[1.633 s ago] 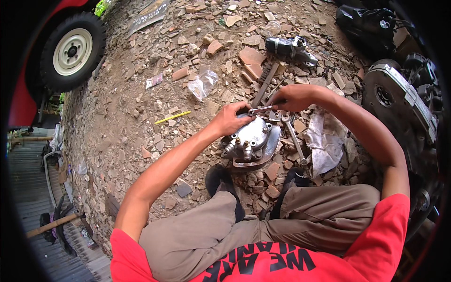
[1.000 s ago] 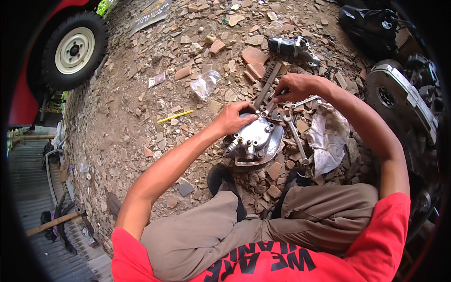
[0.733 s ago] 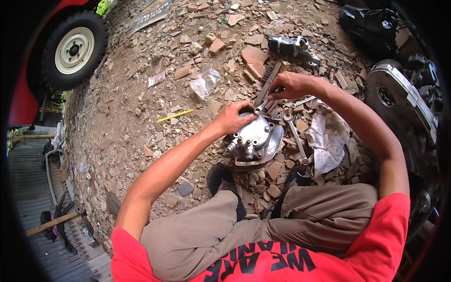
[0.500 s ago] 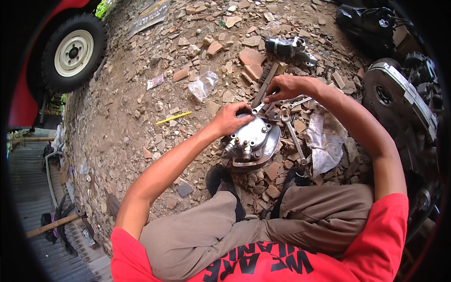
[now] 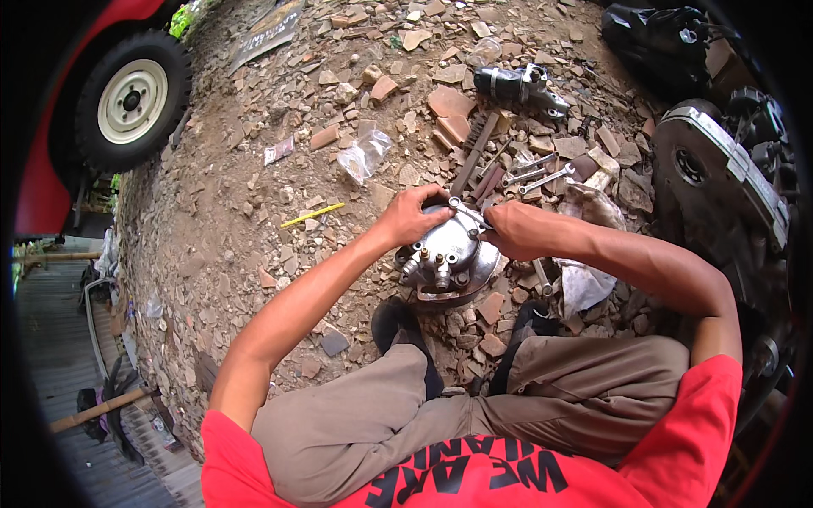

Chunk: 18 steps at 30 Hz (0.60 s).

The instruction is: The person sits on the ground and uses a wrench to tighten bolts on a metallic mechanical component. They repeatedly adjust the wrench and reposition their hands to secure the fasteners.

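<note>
A silver metal engine cover (image 5: 449,256) with several bolts and stubs lies on the stony ground in front of my knees. My left hand (image 5: 412,216) grips its upper left edge. My right hand (image 5: 515,229) is closed at its upper right edge, pinching something small that I cannot make out. Just beyond the cover lie two spanners (image 5: 536,173) and a long flat bar (image 5: 473,155).
A dark metal engine part (image 5: 518,83) rests farther up. A clear plastic bag (image 5: 366,153) and a yellow stick (image 5: 312,215) lie to the left. A motorcycle engine (image 5: 720,182) stands at the right, a red vehicle's wheel (image 5: 131,100) at upper left. A white rag (image 5: 583,284) lies beside my right arm.
My right hand has come back from the tools beyond the cover and now sits closed at the cover's upper right edge. My left hand stays on the cover.
</note>
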Available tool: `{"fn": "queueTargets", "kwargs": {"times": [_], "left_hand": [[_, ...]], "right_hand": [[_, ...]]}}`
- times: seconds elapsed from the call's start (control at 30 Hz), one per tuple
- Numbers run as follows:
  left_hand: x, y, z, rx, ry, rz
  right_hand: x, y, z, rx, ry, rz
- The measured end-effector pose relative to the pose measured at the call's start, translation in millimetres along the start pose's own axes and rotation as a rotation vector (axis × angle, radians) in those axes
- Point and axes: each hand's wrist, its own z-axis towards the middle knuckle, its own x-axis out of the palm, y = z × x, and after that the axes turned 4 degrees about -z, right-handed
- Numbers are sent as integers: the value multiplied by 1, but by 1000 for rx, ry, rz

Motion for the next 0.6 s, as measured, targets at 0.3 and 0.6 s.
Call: {"fn": "queueTargets", "kwargs": {"times": [0.3, 0.6], "left_hand": [[2, -3, 2, -29, 34, 16], [1, -9, 1, -71, 28, 65]], "right_hand": [[-85, -44, 3, -23, 3, 92], [-45, -91, 46, -325, -43, -98]]}}
